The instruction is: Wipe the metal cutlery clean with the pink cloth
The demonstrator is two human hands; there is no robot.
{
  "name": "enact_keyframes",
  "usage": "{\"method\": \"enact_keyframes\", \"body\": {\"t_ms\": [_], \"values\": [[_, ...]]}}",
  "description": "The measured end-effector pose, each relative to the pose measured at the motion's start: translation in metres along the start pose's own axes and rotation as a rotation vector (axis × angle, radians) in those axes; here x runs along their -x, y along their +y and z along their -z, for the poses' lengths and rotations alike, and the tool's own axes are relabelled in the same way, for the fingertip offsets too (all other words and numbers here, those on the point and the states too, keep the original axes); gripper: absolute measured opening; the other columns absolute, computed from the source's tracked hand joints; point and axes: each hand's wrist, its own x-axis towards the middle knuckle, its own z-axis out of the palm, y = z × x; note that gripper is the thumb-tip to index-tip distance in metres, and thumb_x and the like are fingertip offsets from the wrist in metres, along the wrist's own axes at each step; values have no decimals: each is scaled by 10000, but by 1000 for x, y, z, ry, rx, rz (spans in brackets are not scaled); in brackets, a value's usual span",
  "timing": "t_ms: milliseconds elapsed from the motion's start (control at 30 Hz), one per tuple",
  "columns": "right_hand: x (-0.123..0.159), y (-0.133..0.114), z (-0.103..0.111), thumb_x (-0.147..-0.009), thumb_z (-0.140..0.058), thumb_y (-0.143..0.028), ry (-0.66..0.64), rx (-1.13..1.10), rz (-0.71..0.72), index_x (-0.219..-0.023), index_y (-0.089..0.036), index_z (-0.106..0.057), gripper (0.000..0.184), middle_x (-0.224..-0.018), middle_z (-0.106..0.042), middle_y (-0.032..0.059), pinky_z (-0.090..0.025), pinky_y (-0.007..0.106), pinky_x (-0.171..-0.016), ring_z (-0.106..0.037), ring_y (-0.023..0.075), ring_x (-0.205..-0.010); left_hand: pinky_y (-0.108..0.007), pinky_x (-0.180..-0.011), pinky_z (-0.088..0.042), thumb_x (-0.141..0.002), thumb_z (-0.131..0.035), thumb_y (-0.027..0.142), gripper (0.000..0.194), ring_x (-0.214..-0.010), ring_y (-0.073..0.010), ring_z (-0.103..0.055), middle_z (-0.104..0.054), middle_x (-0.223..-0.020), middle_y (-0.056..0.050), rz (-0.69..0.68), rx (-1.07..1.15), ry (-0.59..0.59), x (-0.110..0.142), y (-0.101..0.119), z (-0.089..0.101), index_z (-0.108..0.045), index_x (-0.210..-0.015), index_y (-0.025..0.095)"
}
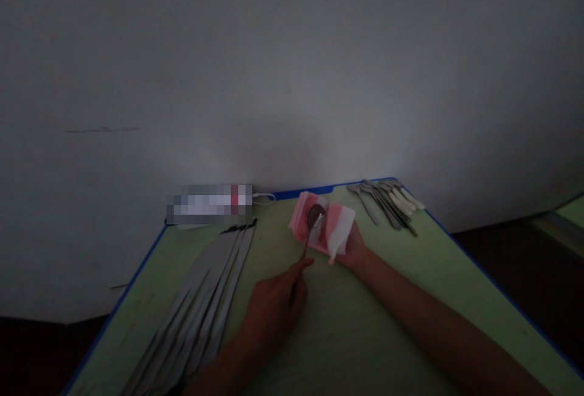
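Taking the spoon (314, 216) as the centre of my dial, I have the left hand (278, 298) at 7 o'clock, its fingers closed around the handle. The spoon's bowl points toward 12 and lies against a cloth (340, 230), pink and white, with folds on either side of it. The right hand (356, 247) sits at 4 o'clock, holding the cloth from behind; most of its fingers are hidden from me. Both hands are raised over the middle of the counter (438, 256), green with a blue edge.

At 3 o'clock, beyond the right hand, I see a pile of cutlery (387, 204), some handles white, some dark. Over at 8 lie long flat metal pieces (196, 298), perhaps knives, though the light reaching me is too dim to be sure; the left forearm crosses near their closest ends. At 9 a pixelated item (210, 204) stands by the far corner, with a white cord (264, 194) looping beside it. The wall (292, 67) rises at 12, grey and shadowed.
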Motion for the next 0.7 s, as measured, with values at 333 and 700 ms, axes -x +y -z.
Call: {"method": "enact_keyframes", "body": {"t_ms": [333, 700], "values": [[-1, 3, 3, -811, -355, -461, -124, -3, -142, -928, -185, -604, 389, -844, -669, 66, -445, 419, -809, -603, 227, -845, -207, -608, -414, -884, -287, 239, 323, -636, -124, -579, -624, -736, 6, 83, 136, 90, -2, -1, 3, -517, -1105, 189], [-3, 1, 4, -775, -388, -420, -88, -34, -41, -1010, -190, -601, 393, -997, -655, 66, -447, 435, -812, -583, 248, -951, -226, -614, -400, -871, -297, 231, 328, -657, -140, -594, -637, -749, -7, 21, 49, -7, -1, -3, 1, -540, -1090, 212]]}}
